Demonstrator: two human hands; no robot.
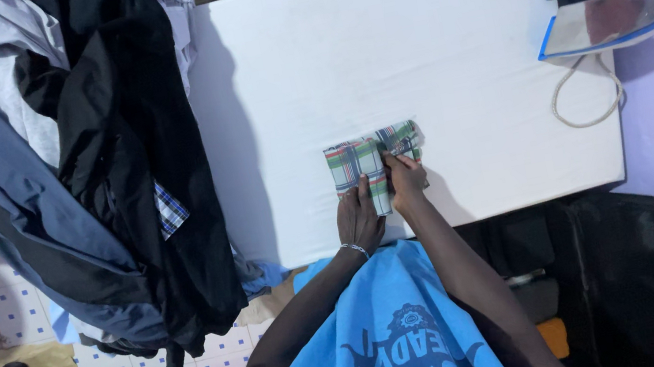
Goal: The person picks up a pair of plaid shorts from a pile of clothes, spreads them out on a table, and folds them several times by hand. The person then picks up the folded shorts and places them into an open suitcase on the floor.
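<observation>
A white padded desk [410,43] filled the middle of your view, with a heap of dark and grey clothes [90,162] piled at its left edge and an iron [599,23] standing on end at the far right corner, its cord [585,98] looped below it. Near the desk's near edge lay a small folded plaid cloth [369,165], green, red and white, its long axis running left to right across the desk. Both your hands met it from the near side. Your left hand [358,218], a bracelet at the wrist, lay flat with its fingers pressing the near left part of the cloth, its grip released, holding nothing. Your right hand [407,178] was the farther in, its fingertips pinching the cloth's right fold, which stood slightly raised. The cloth sat just beyond both hands, the right hand nearer to its loose right end.
</observation>
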